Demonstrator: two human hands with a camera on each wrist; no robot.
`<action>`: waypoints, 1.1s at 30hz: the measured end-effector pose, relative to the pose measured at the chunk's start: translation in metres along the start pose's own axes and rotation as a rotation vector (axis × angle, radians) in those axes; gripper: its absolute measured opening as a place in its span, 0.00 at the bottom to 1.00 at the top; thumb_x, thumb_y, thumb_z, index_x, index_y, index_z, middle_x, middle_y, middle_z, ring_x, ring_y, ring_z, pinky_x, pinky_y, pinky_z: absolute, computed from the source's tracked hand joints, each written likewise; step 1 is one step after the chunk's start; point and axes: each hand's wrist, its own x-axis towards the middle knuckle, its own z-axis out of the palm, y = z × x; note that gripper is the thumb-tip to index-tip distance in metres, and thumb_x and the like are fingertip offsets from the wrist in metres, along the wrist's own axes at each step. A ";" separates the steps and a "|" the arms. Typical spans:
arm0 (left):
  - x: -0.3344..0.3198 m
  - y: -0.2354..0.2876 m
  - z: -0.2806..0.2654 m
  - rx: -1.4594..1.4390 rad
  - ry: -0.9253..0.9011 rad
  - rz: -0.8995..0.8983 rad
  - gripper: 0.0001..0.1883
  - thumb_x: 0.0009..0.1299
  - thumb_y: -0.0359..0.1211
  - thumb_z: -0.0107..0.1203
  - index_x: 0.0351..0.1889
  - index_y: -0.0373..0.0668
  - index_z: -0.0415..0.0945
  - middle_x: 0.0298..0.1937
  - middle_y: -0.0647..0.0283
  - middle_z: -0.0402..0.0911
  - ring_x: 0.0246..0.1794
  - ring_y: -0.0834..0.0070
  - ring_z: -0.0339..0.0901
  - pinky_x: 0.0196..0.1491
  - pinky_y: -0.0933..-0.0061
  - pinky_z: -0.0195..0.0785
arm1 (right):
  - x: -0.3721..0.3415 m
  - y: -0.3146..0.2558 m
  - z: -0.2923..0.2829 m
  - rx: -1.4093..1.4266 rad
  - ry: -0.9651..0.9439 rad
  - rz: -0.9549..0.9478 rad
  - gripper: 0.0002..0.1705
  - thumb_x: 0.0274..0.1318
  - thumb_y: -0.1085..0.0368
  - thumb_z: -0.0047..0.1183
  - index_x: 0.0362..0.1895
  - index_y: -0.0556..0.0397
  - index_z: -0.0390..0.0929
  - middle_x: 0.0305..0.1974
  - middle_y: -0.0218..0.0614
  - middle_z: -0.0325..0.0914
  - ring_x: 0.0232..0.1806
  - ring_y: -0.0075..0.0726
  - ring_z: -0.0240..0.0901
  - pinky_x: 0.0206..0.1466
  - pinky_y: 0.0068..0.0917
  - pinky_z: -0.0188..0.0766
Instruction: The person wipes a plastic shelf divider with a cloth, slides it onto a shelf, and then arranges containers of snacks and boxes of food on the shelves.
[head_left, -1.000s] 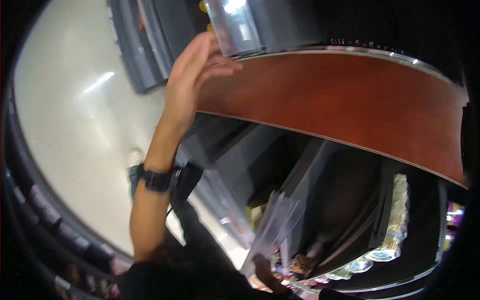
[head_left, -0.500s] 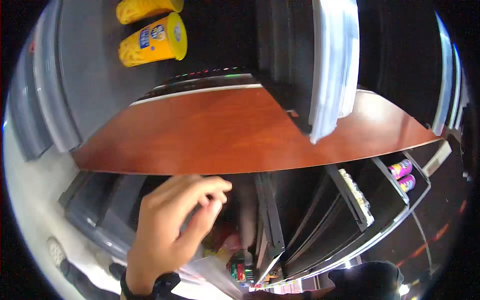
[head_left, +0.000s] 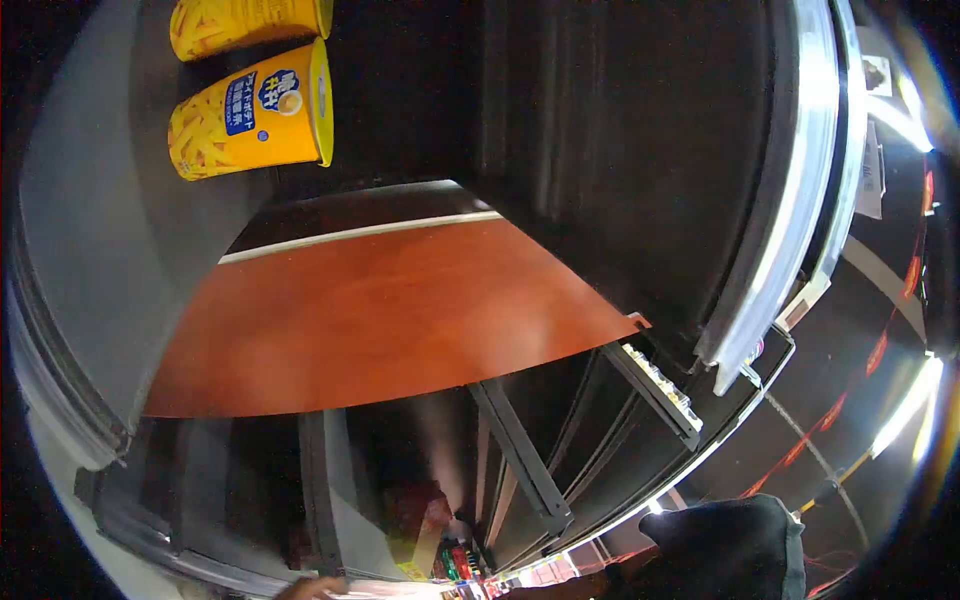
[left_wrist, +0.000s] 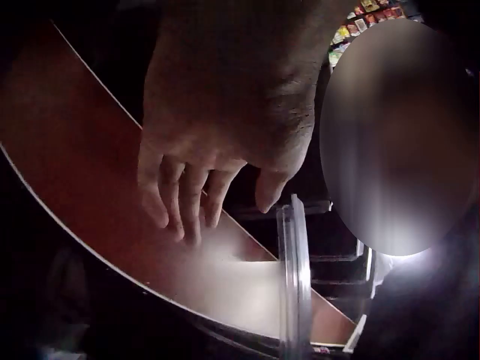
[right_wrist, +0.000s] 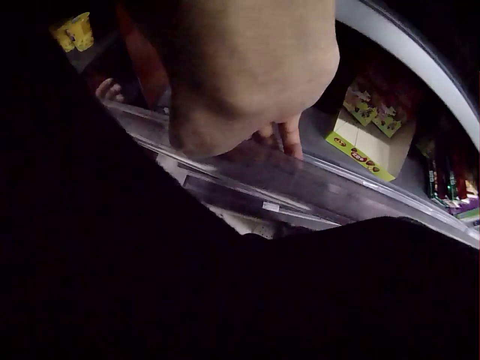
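My left hand (left_wrist: 225, 112) is in the left wrist view with its fingers loosely bent downward, nothing held. Behind it in that view lies a red-brown shelf board (left_wrist: 90, 180), and a clear plastic strip (left_wrist: 294, 277) stands near the thumb. At the head view's lower edge only a bit of a hand (head_left: 312, 588) shows. My right hand (right_wrist: 255, 82) lies over a clear shelf lip (right_wrist: 337, 187), fingertips (right_wrist: 291, 141) hanging down at its far side; its thumb is hidden. Two yellow potato-snack cups (head_left: 255, 110) stand on the shelf past the board.
A green-edged snack box (right_wrist: 364, 154) and several dark packets (right_wrist: 450, 176) sit behind the lip. Dark dividers (head_left: 520, 460) split the lower shelf, with a row of silvery packs (head_left: 660, 385) on the right. A clear shelf edge (head_left: 800, 180) runs down at the right.
The head view has turned and come closer to the yellow cups. The left hand has dropped from the shelf board to the lower edge of the head view.
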 end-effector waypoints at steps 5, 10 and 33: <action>-0.032 -0.047 0.044 0.151 -0.091 0.000 0.26 0.58 0.32 0.57 0.55 0.40 0.66 0.51 0.55 0.72 0.49 0.64 0.68 0.49 0.69 0.63 | 0.002 0.005 -0.017 0.174 0.014 0.079 0.25 0.47 0.43 0.51 0.39 0.50 0.71 0.41 0.41 0.73 0.50 0.48 0.68 0.55 0.45 0.65; -0.042 -0.053 0.120 0.062 0.090 -0.082 0.25 0.58 0.29 0.57 0.55 0.40 0.66 0.49 0.56 0.75 0.50 0.68 0.73 0.47 0.70 0.65 | -0.003 0.065 -0.031 0.020 0.211 0.070 0.13 0.48 0.59 0.48 0.36 0.52 0.74 0.34 0.42 0.74 0.38 0.46 0.72 0.42 0.43 0.67; -0.027 0.134 0.195 -0.269 0.523 0.301 0.14 0.59 0.32 0.61 0.40 0.36 0.73 0.35 0.61 0.77 0.37 0.72 0.76 0.41 0.74 0.67 | -0.042 -0.024 -0.066 -0.060 0.066 -0.306 0.10 0.59 0.62 0.39 0.37 0.54 0.69 0.34 0.47 0.68 0.42 0.49 0.69 0.43 0.42 0.65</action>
